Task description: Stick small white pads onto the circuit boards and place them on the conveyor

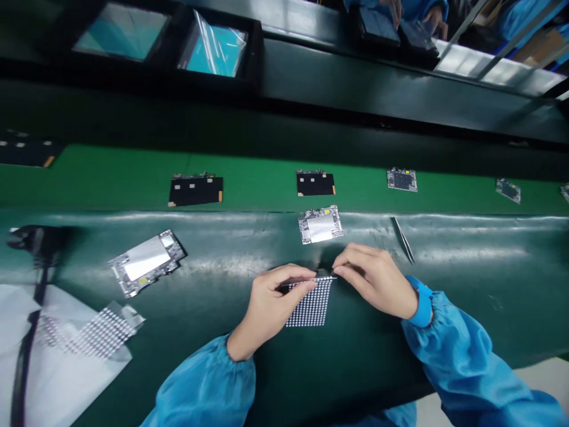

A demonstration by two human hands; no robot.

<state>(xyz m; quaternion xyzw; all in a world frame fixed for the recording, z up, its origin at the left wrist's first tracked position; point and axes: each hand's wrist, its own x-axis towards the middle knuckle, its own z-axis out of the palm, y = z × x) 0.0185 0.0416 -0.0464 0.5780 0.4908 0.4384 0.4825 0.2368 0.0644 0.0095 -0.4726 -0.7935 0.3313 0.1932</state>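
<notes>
My left hand (269, 302) holds a small clear sheet covered with rows of white dots (311, 305), fingers curled round its upper left edge. My right hand (376, 279) pinches the sheet's top right corner with thumb and forefinger. Both hands hover over the dark green table mat (466, 279). A small circuit board with a silver shield (320, 224) lies just beyond the hands. Both arms wear blue sleeves with elastic cuffs.
Tweezers (403, 239) lie right of the board. A larger silver-shielded board (146, 262) lies at left, near another dotted sheet (95, 333) on white paper. Several boards ride the green conveyor belt (258, 184). Another person's hands (433, 18) work at the far right.
</notes>
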